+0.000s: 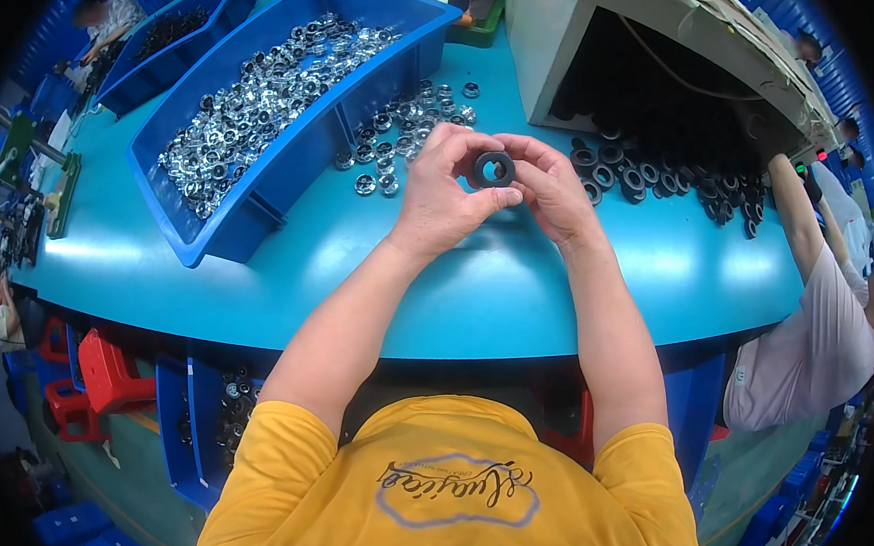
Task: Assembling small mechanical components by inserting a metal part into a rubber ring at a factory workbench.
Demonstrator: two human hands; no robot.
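Both my hands meet over the turquoise table, holding up a thick black ring (483, 178) with its hole facing me. My left hand (436, 195) curls round its left side, thumb along the lower edge. From the other side my right hand (556, 188) grips it with bent fingers. Something small inside the hole is too small to make out. Just beyond my left hand lie loose shiny silvery round parts (385, 166) with dark centres. Several black rings (634, 181) lie spread to the right of my right hand.
A large blue bin (254, 219) of the silvery parts stands at left, with another blue bin (110, 88) behind it. A cream box-like housing (551, 41) with a dark opening stands at far right. Near it, a co-worker's arm (796, 206) reaches over the table. Red stools (113, 373) stand lower left.
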